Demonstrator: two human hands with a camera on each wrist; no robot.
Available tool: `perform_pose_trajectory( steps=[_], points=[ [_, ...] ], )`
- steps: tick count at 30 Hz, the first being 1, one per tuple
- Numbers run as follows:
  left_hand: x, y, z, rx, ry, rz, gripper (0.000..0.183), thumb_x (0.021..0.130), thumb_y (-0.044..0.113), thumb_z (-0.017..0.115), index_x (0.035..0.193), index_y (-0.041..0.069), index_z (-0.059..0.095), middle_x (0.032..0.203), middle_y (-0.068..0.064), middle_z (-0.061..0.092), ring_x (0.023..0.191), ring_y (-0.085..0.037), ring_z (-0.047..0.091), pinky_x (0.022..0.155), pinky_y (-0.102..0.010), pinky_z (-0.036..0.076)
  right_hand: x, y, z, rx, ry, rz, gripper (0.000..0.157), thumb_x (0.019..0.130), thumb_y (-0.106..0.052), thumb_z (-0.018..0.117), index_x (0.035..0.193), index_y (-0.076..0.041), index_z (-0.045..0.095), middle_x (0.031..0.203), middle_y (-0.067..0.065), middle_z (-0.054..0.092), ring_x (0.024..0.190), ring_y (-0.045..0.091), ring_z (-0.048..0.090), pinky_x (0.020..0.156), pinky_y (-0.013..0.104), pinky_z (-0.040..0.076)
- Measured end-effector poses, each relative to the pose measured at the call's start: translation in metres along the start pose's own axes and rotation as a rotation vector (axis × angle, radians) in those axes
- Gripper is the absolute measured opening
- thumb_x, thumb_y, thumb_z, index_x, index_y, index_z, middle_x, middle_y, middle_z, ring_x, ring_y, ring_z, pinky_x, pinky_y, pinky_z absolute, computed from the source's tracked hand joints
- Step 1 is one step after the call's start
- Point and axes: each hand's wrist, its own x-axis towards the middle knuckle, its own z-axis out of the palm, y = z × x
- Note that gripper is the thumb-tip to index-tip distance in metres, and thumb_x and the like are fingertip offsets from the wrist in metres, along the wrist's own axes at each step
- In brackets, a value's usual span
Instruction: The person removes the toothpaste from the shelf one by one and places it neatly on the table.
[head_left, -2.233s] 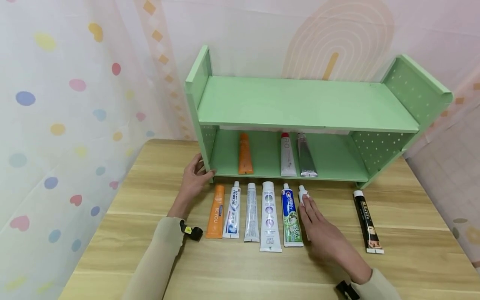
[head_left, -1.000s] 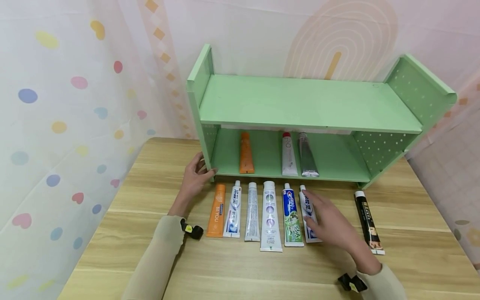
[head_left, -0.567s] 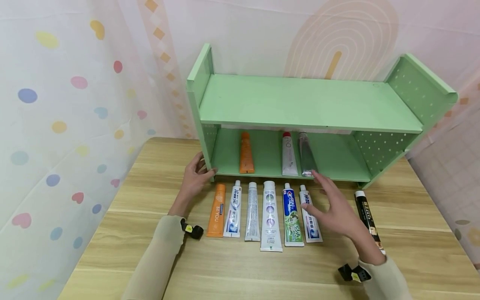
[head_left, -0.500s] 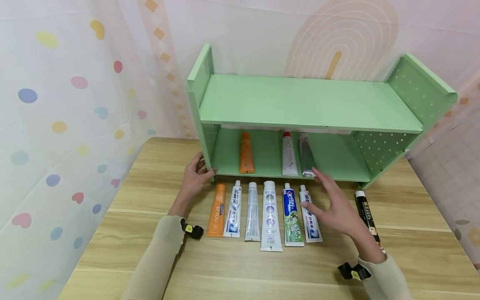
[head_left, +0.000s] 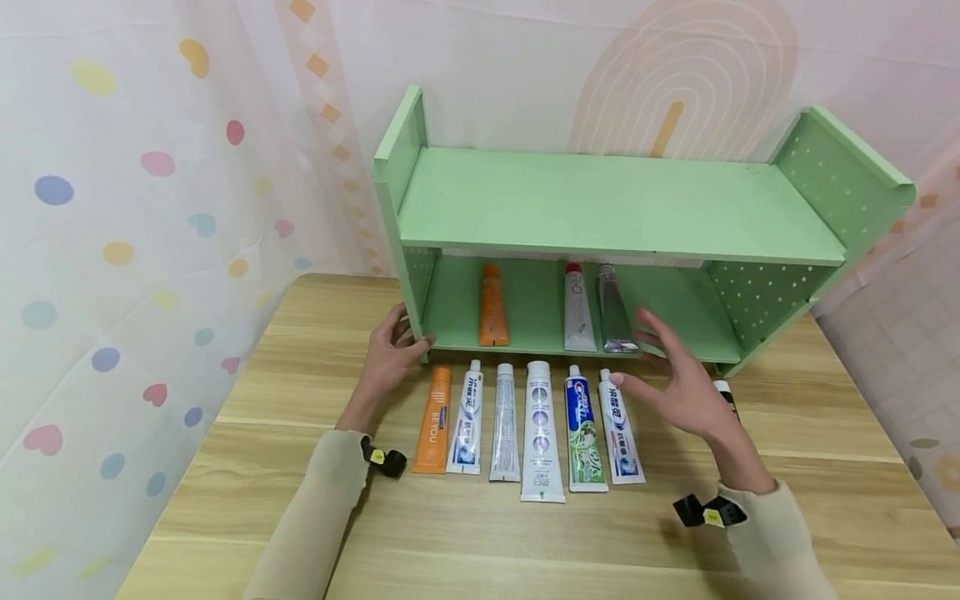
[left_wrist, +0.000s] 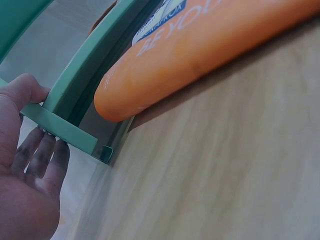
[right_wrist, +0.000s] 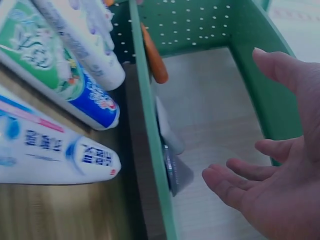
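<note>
My left hand (head_left: 388,358) grips the left side panel of the green shelf (head_left: 615,200) near its bottom corner, thumb in front; the left wrist view shows the fingers (left_wrist: 54,162) behind the panel. My right hand (head_left: 686,387), fingers spread and holding nothing, hovers at the shelf's front edge, just right of a silver-grey toothpaste tube (head_left: 617,312). On the lower board also lie a white tube with a red cap (head_left: 577,312) and an orange tube (head_left: 492,308). Below my right thumb, a white-and-blue toothpaste tube (head_left: 621,433) lies on the table.
A row of tubes lies before the shelf: orange (head_left: 432,425), white-blue (head_left: 467,425), slim white (head_left: 505,425), large white (head_left: 542,442) and blue-green (head_left: 585,442). My right hand and wrist mostly hide a black tube (head_left: 725,390). A patterned curtain (head_left: 495,75) hangs behind.
My right hand has lifted off the rightmost white-blue tube in the row and moved up and right to the shelf's front edge, opening its fingers. My left hand has kept its grip.
</note>
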Motion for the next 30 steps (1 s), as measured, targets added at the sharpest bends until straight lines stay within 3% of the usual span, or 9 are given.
perform_pose_trajectory(
  steps=[7, 16, 24, 30],
  points=[
    [0.0, 0.002, -0.001, -0.016, -0.008, -0.027, 0.075, 0.09, -0.006, 0.067, 0.157, 0.014, 0.039, 0.157, -0.019, 0.045, 0.144, -0.036, 0.048, 0.116, -0.043, 0.048, 0.015, 0.0, -0.011, 0.064, -0.014, 0.049, 0.095, 0.094, -0.02, 0.075, 0.166, -0.015, 0.013, 0.171, 0.016, 0.02, 0.151, 0.046, 0.032, 0.121, 0.066, 0.035],
    [0.0, 0.003, -0.002, -0.026, -0.014, -0.042, 0.079, 0.089, -0.006, 0.068, 0.159, 0.016, 0.037, 0.157, -0.022, 0.044, 0.143, -0.039, 0.047, 0.113, -0.042, 0.051, 0.034, 0.004, -0.027, 0.14, -0.007, 0.089, 0.096, 0.094, -0.016, 0.074, 0.166, -0.015, 0.011, 0.169, 0.02, 0.023, 0.15, 0.046, 0.033, 0.123, 0.062, 0.035],
    [0.001, 0.003, -0.002, -0.017, -0.024, -0.051, 0.078, 0.091, -0.005, 0.068, 0.159, 0.016, 0.036, 0.158, -0.021, 0.043, 0.144, -0.038, 0.046, 0.116, -0.046, 0.049, 0.052, 0.01, -0.038, 0.123, -0.035, 0.205, 0.097, 0.096, -0.03, 0.073, 0.167, -0.022, 0.008, 0.169, 0.018, 0.025, 0.15, 0.044, 0.034, 0.119, 0.062, 0.041],
    [0.0, 0.003, -0.003, -0.009, -0.022, -0.051, 0.078, 0.09, -0.005, 0.068, 0.159, 0.016, 0.037, 0.158, -0.021, 0.043, 0.144, -0.039, 0.046, 0.114, -0.045, 0.049, 0.065, 0.016, -0.04, 0.145, -0.069, 0.271, 0.1, 0.095, -0.035, 0.074, 0.167, -0.021, 0.006, 0.171, 0.014, 0.021, 0.152, 0.042, 0.032, 0.122, 0.061, 0.037]
  ],
)
